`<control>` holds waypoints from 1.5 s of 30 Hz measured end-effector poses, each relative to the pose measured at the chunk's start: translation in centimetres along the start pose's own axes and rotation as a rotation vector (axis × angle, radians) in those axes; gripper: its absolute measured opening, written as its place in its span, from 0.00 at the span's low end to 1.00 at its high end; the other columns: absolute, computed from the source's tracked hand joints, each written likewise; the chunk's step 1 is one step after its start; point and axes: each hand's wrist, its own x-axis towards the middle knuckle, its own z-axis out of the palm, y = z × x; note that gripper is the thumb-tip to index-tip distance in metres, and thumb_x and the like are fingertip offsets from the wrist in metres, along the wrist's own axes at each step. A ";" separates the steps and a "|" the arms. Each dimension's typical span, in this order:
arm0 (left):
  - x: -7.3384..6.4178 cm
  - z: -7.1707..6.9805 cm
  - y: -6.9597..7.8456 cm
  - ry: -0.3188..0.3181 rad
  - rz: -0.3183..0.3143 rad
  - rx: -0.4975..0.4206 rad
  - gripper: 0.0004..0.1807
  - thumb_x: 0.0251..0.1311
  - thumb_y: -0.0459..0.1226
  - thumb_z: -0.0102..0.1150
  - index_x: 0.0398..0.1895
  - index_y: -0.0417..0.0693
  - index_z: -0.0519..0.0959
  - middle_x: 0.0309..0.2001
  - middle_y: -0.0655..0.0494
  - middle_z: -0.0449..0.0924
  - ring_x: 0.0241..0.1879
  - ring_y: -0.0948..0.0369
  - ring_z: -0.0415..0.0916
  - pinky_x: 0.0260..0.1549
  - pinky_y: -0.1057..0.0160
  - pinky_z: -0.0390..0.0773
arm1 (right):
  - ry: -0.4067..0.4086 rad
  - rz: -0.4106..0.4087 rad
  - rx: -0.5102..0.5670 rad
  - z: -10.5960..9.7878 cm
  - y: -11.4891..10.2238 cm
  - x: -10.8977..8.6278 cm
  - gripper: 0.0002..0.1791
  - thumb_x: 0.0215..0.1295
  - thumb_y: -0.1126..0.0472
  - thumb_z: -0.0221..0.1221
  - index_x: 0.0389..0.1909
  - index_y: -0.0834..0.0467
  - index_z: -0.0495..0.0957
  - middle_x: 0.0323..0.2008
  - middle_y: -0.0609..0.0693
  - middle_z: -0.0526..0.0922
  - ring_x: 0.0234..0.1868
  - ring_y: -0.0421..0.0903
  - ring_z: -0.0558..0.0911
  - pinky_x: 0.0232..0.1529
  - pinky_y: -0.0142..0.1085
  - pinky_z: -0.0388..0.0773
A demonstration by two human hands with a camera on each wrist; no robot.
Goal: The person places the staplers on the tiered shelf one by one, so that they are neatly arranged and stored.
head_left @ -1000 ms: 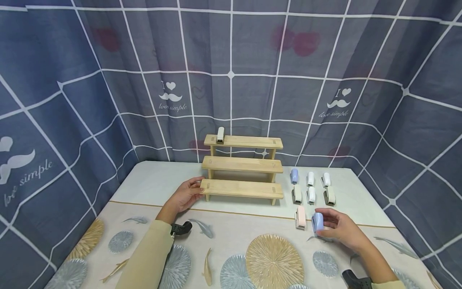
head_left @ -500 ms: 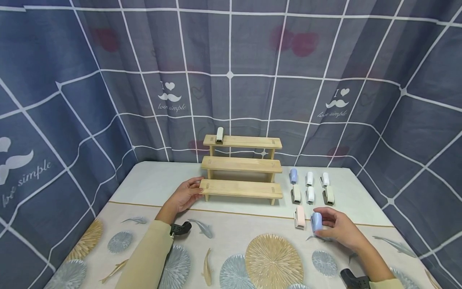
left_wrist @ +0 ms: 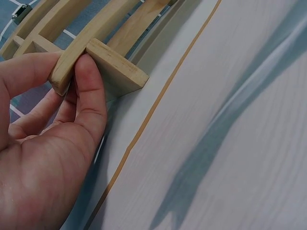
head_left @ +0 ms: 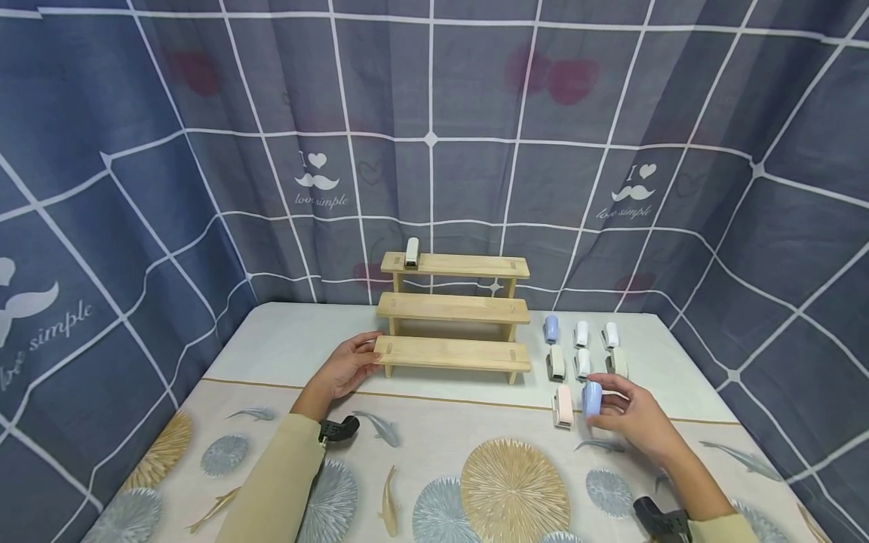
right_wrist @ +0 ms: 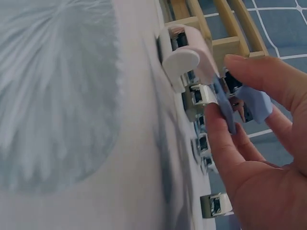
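A three-tier wooden stand (head_left: 451,353) stands on the table, with a white mini stapler (head_left: 412,252) at the left end of its top board. My left hand (head_left: 348,367) grips the left end of the lowest board; in the left wrist view, thumb and fingers pinch the board's end (left_wrist: 64,72). To the right, my right hand (head_left: 637,413) holds a blue mini stapler (head_left: 592,400) between thumb and fingers. In the right wrist view that blue stapler (right_wrist: 256,101) is tilted, beside a pink mini stapler (right_wrist: 184,52). Part of it is hidden by my fingers.
Right of the stand, several mini staplers sit in rows: a blue one (head_left: 551,329), white ones (head_left: 581,334) and cream ones (head_left: 556,363), with a pink one (head_left: 562,407) in front. A patterned cloth (head_left: 380,483) covers the table's front; a checked curtain (head_left: 434,181) encloses the back and sides.
My right hand has moved slightly away from me with the blue stapler, which now stands more upright in view. My left hand stays on the stand.
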 end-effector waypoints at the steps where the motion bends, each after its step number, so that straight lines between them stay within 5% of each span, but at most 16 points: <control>1: 0.0 0.0 0.0 0.001 0.000 -0.001 0.36 0.67 0.20 0.51 0.77 0.33 0.56 0.50 0.56 0.79 0.44 0.63 0.82 0.45 0.68 0.85 | 0.006 -0.013 0.005 0.0 -0.1 0.1 0.45 0.51 0.70 0.75 0.70 0.70 0.65 0.64 0.71 0.71 0.49 0.30 0.82 0.47 0.30 0.86; 15: 0.0 -0.1 -0.1 -0.026 0.023 0.004 0.36 0.68 0.20 0.50 0.78 0.31 0.53 0.48 0.58 0.79 0.43 0.65 0.81 0.44 0.69 0.84 | 0.011 -0.090 0.053 0.9 -2.5 1.9 0.43 0.54 0.69 0.74 0.71 0.66 0.67 0.53 0.46 0.80 0.50 0.34 0.83 0.45 0.31 0.87; 29: -0.2 -0.1 0.0 -0.022 0.013 -0.006 0.37 0.67 0.19 0.50 0.78 0.31 0.52 0.49 0.56 0.78 0.43 0.64 0.82 0.45 0.69 0.85 | -0.034 -0.085 0.076 3.0 -4.1 4.4 0.43 0.53 0.67 0.75 0.71 0.65 0.68 0.62 0.70 0.74 0.51 0.38 0.83 0.46 0.32 0.87; 45: -0.1 -0.2 -0.1 -0.028 0.015 -0.008 0.37 0.67 0.19 0.50 0.78 0.30 0.52 0.48 0.57 0.79 0.43 0.64 0.82 0.44 0.69 0.85 | -0.079 -0.111 0.126 6.5 -6.5 7.9 0.42 0.53 0.66 0.76 0.71 0.59 0.71 0.63 0.66 0.77 0.56 0.47 0.81 0.49 0.33 0.85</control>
